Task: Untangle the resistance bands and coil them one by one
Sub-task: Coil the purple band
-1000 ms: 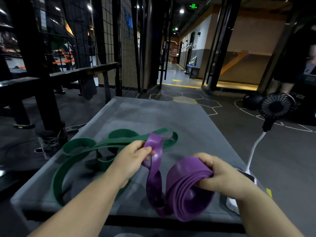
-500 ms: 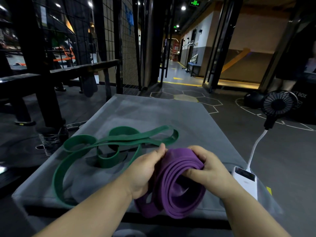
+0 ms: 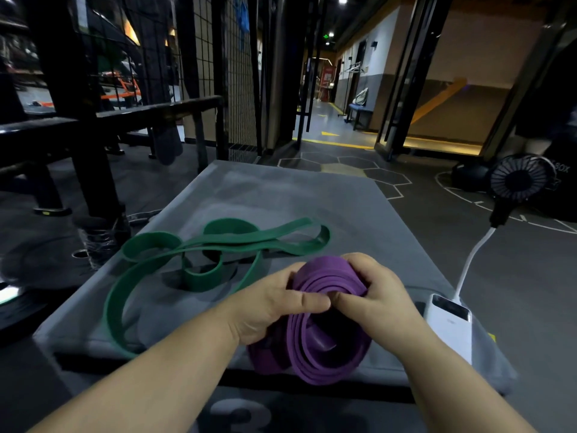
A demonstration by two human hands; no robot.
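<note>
Coils of the purple band (image 3: 331, 368) face us at the near edge of the worktop (image 3: 281, 195), left grip (image 3: 268, 307) and right grip (image 3: 374, 304) both curled round them; the green band (image 3: 215, 242) stretches left-to-right behind.

Gym floor around a grey-covered platform.

The platform (image 3: 281, 195) fills the middle of the frame, with a pale "3" (image 3: 232, 415) on its dark front at the bottom edge. A white power bank (image 3: 449, 326) lies at its right edge, lower right. From it a white stalk (image 3: 471, 260) rises to a small black fan (image 3: 520, 178). Black rack beams (image 3: 78, 126) cross the upper left, with wire mesh (image 3: 212, 57) beside them. Hexagon lines (image 3: 359, 167) mark the floor past the platform. A lit corridor with a blue bench (image 3: 359, 110) and a green sign (image 3: 325, 35) runs back at upper centre.
</note>
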